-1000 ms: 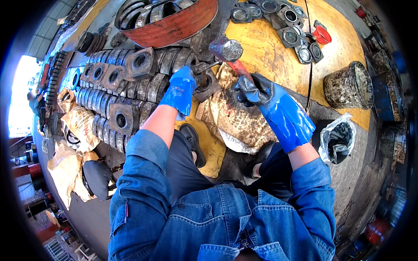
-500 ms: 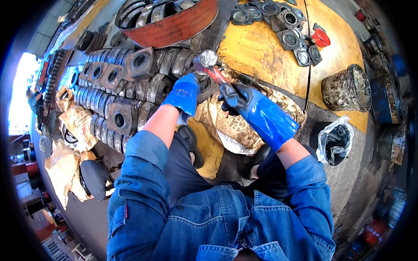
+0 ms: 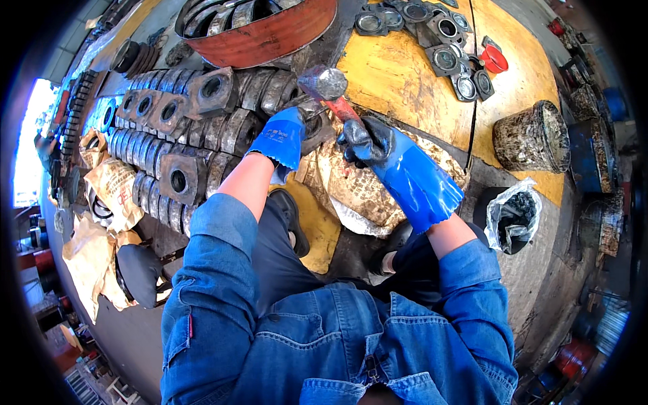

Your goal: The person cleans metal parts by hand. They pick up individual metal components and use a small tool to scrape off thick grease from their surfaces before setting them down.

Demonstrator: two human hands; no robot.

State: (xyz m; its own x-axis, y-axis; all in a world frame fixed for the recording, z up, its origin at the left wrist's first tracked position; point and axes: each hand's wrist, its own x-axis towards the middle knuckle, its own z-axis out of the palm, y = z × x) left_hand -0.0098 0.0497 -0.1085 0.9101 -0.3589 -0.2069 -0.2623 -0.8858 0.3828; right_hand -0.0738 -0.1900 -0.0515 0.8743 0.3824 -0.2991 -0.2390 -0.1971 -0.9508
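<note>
My right hand (image 3: pixel 370 143), in a blue rubber glove with a dark palm, is closed round the red handle (image 3: pixel 343 110) of a hammer. The hammer's worn grey metal head (image 3: pixel 325 82) is up in front of me, just beyond my left hand. My left hand (image 3: pixel 283 135), gloved alike, is closed at a dark, greasy metal piece (image 3: pixel 317 131) on the work spot. Its fingertips are mostly hidden behind the glove, so what they grip cannot be made out. Below my right hand lies a grease-stained, pale sack-like sheet (image 3: pixel 371 192).
Rows of ribbed metal rings (image 3: pixel 145 148) and square blocks with round holes (image 3: pixel 179 179) lie to the left. A red-brown round bin (image 3: pixel 263 37) stands beyond. At right are a grimy bucket (image 3: pixel 533 138), a bag-lined bin (image 3: pixel 514 216), a red funnel (image 3: pixel 495 59) and square flanges (image 3: pixel 445 59).
The hammer head has risen slightly and moved a little right, away from my left hand. My right hand's grip has turned a little. My left hand stays nearly in place.
</note>
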